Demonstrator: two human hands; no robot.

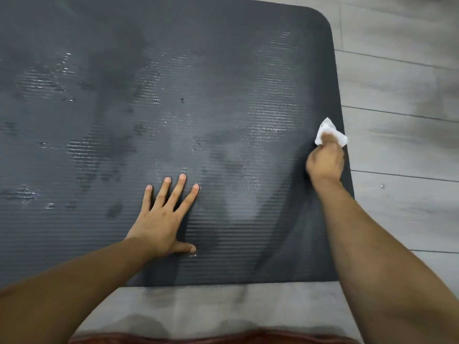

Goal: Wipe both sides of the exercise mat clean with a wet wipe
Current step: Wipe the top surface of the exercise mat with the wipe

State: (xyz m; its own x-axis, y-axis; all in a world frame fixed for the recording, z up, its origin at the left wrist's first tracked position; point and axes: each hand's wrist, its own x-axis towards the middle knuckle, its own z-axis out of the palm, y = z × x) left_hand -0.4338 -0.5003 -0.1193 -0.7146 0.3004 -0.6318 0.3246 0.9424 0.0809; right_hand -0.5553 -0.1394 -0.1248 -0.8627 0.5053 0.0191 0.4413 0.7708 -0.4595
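Note:
A dark grey ribbed exercise mat (173, 95) lies flat on the floor and fills most of the view, with shiny wet streaks across it. My left hand (166, 217) presses flat on the mat near its front edge, fingers spread and straight. At the mat's right edge my right hand (325, 160) grips a crumpled white wet wipe (330, 131), which sticks out beyond the fingers and touches the mat's rim.
Grey wood-look floor planks (402, 95) run along the right of the mat and in front of it (211, 309). A small speck (382, 186) lies on the floor to the right. A reddish-brown strip of fabric (211, 340) shows at the bottom edge.

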